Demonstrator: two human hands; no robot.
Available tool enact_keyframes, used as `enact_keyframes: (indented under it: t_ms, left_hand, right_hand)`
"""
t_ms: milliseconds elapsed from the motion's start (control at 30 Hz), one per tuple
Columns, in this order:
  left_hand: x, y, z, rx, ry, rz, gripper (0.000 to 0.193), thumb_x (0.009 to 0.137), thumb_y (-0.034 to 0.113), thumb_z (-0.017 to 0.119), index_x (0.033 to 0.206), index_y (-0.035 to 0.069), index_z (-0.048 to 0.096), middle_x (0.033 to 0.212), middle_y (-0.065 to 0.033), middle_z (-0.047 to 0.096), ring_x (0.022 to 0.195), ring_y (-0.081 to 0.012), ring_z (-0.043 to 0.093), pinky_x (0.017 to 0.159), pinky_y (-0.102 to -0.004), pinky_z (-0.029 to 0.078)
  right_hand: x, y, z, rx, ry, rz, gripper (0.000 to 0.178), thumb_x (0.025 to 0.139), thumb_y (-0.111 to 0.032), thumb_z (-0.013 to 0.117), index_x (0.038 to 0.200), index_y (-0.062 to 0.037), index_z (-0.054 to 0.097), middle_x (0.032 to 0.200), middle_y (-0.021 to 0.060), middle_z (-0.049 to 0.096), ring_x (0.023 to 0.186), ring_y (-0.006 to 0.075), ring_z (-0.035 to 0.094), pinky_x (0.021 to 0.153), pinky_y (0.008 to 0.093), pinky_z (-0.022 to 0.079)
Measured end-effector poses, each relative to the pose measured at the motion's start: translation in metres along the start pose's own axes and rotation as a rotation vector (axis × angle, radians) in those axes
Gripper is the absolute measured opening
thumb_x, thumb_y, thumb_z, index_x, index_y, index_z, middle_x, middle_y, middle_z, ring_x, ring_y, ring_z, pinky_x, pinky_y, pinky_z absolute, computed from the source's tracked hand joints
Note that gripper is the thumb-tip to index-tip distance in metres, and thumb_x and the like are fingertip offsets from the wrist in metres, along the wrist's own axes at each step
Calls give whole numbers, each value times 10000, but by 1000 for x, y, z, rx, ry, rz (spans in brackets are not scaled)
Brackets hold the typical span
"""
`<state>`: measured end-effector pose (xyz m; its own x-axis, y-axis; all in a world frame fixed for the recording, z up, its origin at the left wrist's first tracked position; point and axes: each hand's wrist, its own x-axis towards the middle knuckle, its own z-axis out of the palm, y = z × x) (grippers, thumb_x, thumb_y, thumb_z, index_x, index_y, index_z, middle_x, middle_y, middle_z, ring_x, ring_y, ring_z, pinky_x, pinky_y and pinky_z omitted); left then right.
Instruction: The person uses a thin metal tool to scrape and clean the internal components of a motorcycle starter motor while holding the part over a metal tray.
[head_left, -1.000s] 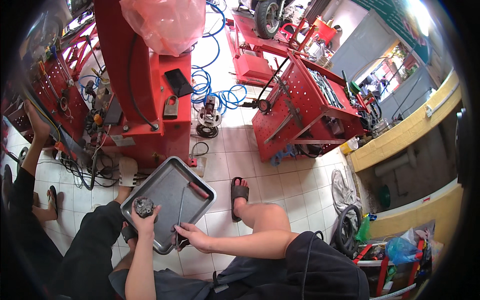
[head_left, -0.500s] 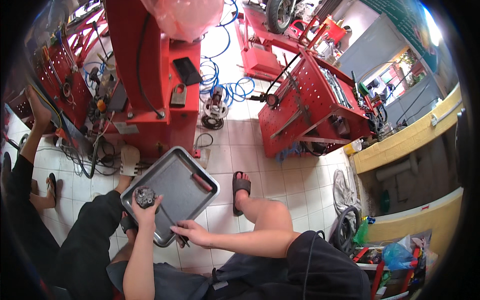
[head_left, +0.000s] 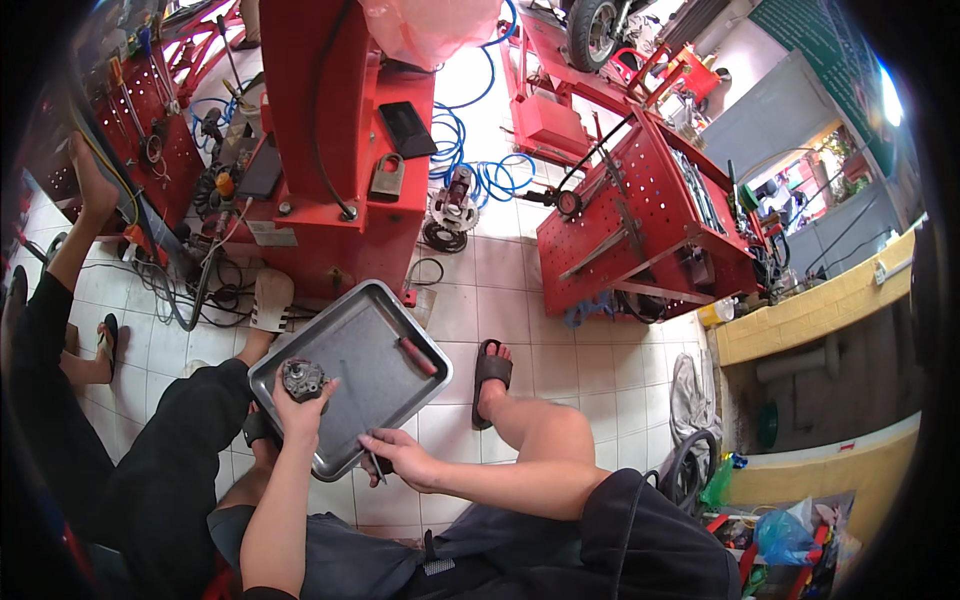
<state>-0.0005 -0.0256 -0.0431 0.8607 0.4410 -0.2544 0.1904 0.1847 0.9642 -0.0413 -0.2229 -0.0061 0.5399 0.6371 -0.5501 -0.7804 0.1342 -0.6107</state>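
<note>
Presently, the left hand (head_left: 301, 415) has its fingers curled snugly about a round metal part (head_left: 303, 379), which rests upon them, above the tray's (head_left: 365, 345) left side. The right hand's (head_left: 408, 460) fingers are closed on a thin rod (head_left: 378, 471). Left fingertips hidden beneath the part; the rod's upper end is hard to make out.
</note>
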Motion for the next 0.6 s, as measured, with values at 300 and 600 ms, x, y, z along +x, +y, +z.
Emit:
enact_keyframes:
  t_ms: [300, 600]
  left_hand:
    - [-3, 10, 3, -22, -4, 22, 676, 670, -58, 876, 1226, 45, 506, 1028, -25, 612, 872, -131, 629, 803, -274, 527]
    - [-1, 9, 0, -24, 38, 42, 675, 668, -54, 879, 1219, 46, 503, 993, -14, 615, 847, -130, 618, 787, -271, 521]
  right_hand:
    - [1, 5, 3, -85, -194, 51, 333, 1048, -355, 497, 1035, -27, 552, 824, 73, 614, 724, 173, 622, 647, 334, 540]
    - [-1, 0, 13, -43, 24, -16, 326, 1056, -336, 485, 1065, -18, 556, 810, 53, 623, 706, 152, 615, 655, 316, 526]
